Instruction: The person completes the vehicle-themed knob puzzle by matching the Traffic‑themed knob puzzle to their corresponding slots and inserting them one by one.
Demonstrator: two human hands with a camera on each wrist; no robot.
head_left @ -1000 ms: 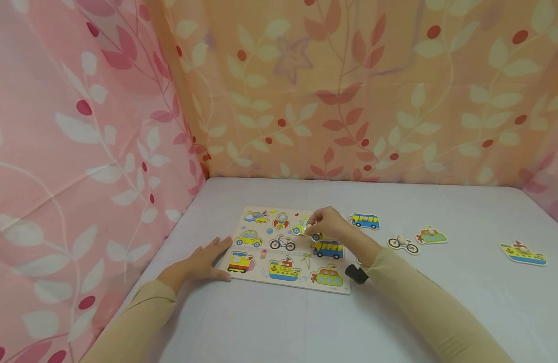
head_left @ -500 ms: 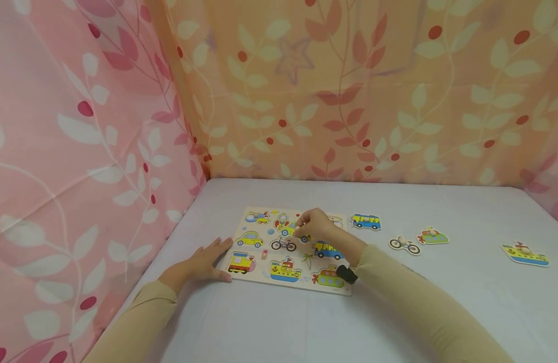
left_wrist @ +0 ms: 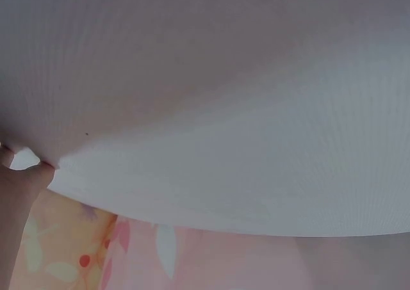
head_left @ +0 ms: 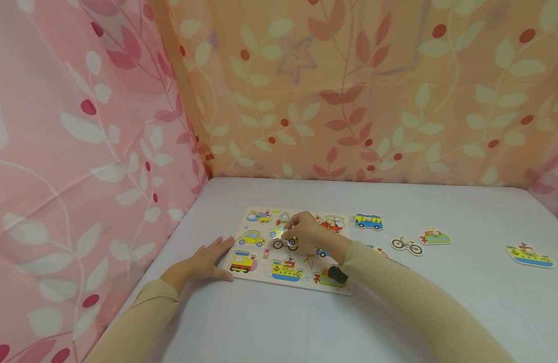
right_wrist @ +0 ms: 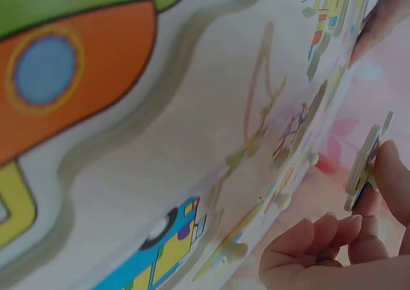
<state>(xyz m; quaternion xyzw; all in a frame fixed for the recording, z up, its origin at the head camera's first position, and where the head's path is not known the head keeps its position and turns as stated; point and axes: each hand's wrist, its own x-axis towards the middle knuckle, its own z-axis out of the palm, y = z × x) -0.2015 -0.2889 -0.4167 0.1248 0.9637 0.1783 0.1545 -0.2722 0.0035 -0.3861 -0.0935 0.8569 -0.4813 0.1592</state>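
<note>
A wooden puzzle board (head_left: 264, 275) with printed vehicle pictures lies on the table. My right hand (head_left: 303, 229) pinches a car puzzle piece (head_left: 275, 232) over the board, close above the printed bicycle (head_left: 285, 245). In the right wrist view the thumb and fingers hold that piece (right_wrist: 364, 165) edge-on, clear of the board surface. At the board's left edge my left hand (head_left: 207, 259) lies with fingers extended, thumb at the near corner. Knobbed plane (head_left: 258, 217) and helicopter (head_left: 332, 223) pieces sit in the back row; the rocket piece (head_left: 282, 217) is partly covered by the right hand.
Right of the board lie loose knobbed pieces: a bus (head_left: 368, 222), a bicycle (head_left: 406, 246), a submarine (head_left: 435, 236) and, farther off, a ship (head_left: 529, 255). Another piece (head_left: 378, 249) is partly hidden by the right forearm. Patterned curtains (head_left: 333, 101) hang behind and at the left.
My right hand has moved left across the board with the car piece, from near the helicopter to above the bicycle picture. The helicopter has come into view. My left hand stays put.
</note>
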